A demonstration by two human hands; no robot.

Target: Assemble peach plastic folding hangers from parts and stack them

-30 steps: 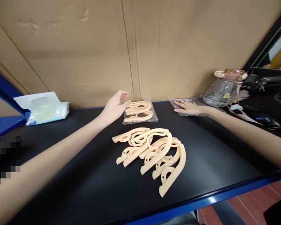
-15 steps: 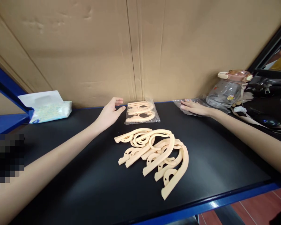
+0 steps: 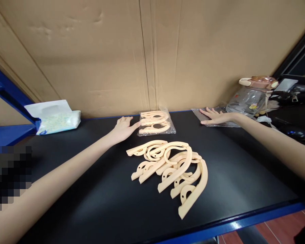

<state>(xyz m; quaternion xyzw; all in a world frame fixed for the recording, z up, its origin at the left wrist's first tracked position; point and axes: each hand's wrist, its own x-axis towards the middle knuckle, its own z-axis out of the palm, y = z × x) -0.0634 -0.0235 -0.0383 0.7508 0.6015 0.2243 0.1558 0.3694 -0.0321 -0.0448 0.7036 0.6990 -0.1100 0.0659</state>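
My left hand (image 3: pixel 123 128) lies flat and open on the black table (image 3: pixel 91 196), its thumb touching the left edge of a clear bag of cream plastic hooks (image 3: pixel 155 123). My right hand (image 3: pixel 215 116) is spread open, palm down, on a stack of empty clear plastic bags (image 3: pixel 226 120) at the back right. Between my arms lies a loose pile of several cream curved plastic hooks (image 3: pixel 171 169), overlapping one another.
A cardboard wall (image 3: pixel 152 54) stands behind the table. A pack of tissues (image 3: pixel 54 117) sits at the back left by a blue shelf frame (image 3: pixel 7 95). A clear water bottle with a pink lid (image 3: pixel 251 96) and dark items lie at the right. The table's blue front edge (image 3: pixel 234 225) is near.
My left hand has dropped from a raised position beside the bagged hooks to lie flat on the table. My right hand stays on the empty bags, fingers spread slightly wider.
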